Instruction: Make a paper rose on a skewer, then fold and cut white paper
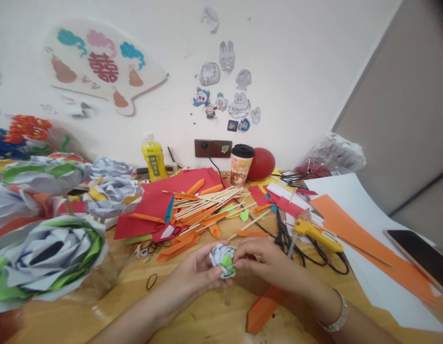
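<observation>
A small paper flower (223,259), white and grey with green parts, sits between my two hands just above the wooden table (99,325). My left hand (196,274) cups it from the left with its fingers curled round it. My right hand (266,260) pinches its right side with the fingertips. A bracelet is on my right wrist. Just behind the flower lies a heap of thin wooden sticks (203,203) and orange paper strips (181,243).
Large paper flowers (45,258) crowd the left. Red paper sheets (153,205), a yellow bottle (154,157), a lidded cup (242,165) and a red ball stand at the back. Scissors (283,231), a yellow glue gun (316,234), white and orange sheets and a phone (420,258) lie right.
</observation>
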Demonstrator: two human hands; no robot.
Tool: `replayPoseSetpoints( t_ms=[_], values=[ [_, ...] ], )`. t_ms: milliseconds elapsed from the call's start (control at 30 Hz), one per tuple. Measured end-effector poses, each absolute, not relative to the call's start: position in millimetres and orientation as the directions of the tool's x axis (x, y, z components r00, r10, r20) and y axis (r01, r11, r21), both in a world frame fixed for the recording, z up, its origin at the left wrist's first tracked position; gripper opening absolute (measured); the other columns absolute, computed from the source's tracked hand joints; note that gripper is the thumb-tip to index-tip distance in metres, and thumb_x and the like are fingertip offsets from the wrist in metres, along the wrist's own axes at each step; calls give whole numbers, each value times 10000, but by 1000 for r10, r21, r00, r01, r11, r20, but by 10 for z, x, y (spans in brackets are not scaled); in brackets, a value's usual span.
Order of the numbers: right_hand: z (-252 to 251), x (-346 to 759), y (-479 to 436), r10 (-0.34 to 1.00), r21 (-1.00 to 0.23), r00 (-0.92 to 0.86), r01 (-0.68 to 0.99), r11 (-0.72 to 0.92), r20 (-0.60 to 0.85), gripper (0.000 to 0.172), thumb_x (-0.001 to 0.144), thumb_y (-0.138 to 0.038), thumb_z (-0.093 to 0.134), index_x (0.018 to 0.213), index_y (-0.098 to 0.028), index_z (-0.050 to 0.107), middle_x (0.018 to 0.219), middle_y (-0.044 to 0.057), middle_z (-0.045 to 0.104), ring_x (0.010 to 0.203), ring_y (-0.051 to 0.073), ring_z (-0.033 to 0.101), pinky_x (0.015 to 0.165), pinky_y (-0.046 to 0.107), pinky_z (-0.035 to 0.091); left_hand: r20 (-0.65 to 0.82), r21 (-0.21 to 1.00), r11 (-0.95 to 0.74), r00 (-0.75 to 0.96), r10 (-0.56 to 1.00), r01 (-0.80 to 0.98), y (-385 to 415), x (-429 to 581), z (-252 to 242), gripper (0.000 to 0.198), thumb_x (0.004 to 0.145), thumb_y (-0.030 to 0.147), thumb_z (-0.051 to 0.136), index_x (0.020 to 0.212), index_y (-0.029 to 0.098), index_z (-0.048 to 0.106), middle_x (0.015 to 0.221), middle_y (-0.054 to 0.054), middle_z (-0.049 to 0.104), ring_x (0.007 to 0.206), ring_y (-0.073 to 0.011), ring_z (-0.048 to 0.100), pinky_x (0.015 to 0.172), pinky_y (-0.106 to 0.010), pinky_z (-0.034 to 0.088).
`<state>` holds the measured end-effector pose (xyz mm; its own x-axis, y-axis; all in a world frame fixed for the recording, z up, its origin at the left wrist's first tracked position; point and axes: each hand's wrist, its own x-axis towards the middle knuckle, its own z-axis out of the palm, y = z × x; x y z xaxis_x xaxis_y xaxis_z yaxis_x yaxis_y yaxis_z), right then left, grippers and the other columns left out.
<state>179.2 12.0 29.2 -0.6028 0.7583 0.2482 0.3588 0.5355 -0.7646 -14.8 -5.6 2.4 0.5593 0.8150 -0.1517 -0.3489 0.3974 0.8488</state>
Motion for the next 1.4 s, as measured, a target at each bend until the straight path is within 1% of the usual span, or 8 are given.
replayPoseSetpoints(
  t_ms=[133, 300, 567, 833, 933, 1033, 1133, 1400],
  values=[
    [279, 1774, 123, 751, -755, -599, 348, 556, 278, 256, 831, -337, 498, 739, -153, 649, 707, 29, 626, 677, 126, 565, 639, 230, 432, -149, 851, 397, 564, 812, -345, -53, -152, 10, 412, 704, 183, 662, 1099, 225, 552, 969, -57, 607, 797, -152, 581, 785, -346, 441],
    [259, 1762, 117, 778, -758, -575, 381, 529, 253, 194, 799, -316, 554, 739, -155, 643, 717, 25, 627, 678, 127, 567, 637, 228, 432, -140, 857, 386, 566, 812, -342, -49, -155, -7, 407, 725, 185, 642, 1117, 223, 535, 969, -60, 606, 820, -157, 585, 782, -338, 443],
    [223, 1751, 128, 720, -700, -597, 342, 627, 353, 270, 851, -345, 469, 731, -165, 632, 714, 24, 626, 672, 122, 561, 640, 230, 430, -145, 848, 396, 565, 812, -352, -58, -150, 9, 406, 715, 182, 653, 1106, 215, 551, 970, -60, 613, 792, -146, 585, 759, -318, 453],
    [204, 1759, 115, 754, -673, -581, 428, 603, 306, 143, 809, -277, 550, 732, -174, 613, 701, 1, 610, 652, 110, 548, 607, 207, 416, -137, 852, 390, 570, 810, -350, -46, -156, -20, 419, 722, 183, 648, 1123, 206, 530, 955, -67, 612, 819, -154, 584, 772, -322, 450],
    [227, 1774, 115, 650, -507, -642, 434, 745, 406, 171, 836, -263, 511, 728, -166, 601, 661, 6, 596, 624, 113, 519, 572, 214, 389, -139, 856, 387, 568, 811, -343, -47, -154, -15, 421, 735, 177, 635, 1137, 197, 515, 957, -73, 608, 819, -156, 586, 780, -332, 448],
    [225, 1774, 110, 463, -191, -691, 435, 880, 556, 234, 872, -222, 433, 713, -156, 592, 611, 21, 582, 572, 125, 467, 526, 244, 343, -145, 851, 393, 564, 813, -349, -58, -152, 5, 380, 757, 171, 611, 1127, 184, 525, 963, -76, 603, 820, -150, 581, 792, -331, 444],
    [212, 1759, 83, 328, 85, -729, 466, 881, 600, 252, 880, -181, 400, 719, -152, 592, 566, 18, 554, 537, 132, 430, 485, 262, 291, -143, 840, 398, 558, 818, -369, -65, -152, 19, 354, 757, 160, 610, 1104, 184, 544, 957, -68, 597, 813, -141, 573, 795, -326, 446],
    [225, 1751, 12, 181, 320, -791, 430, 844, 584, 208, 839, -118, 446, 682, -142, 581, 568, 12, 543, 533, 131, 436, 493, 270, 313, -151, 840, 394, 538, 829, -372, -53, -136, 2, 302, 749, 164, 618, 1047, 168, 569, 961, -69, 588, 809, -139, 565, 788, -319, 450]
  ],
)
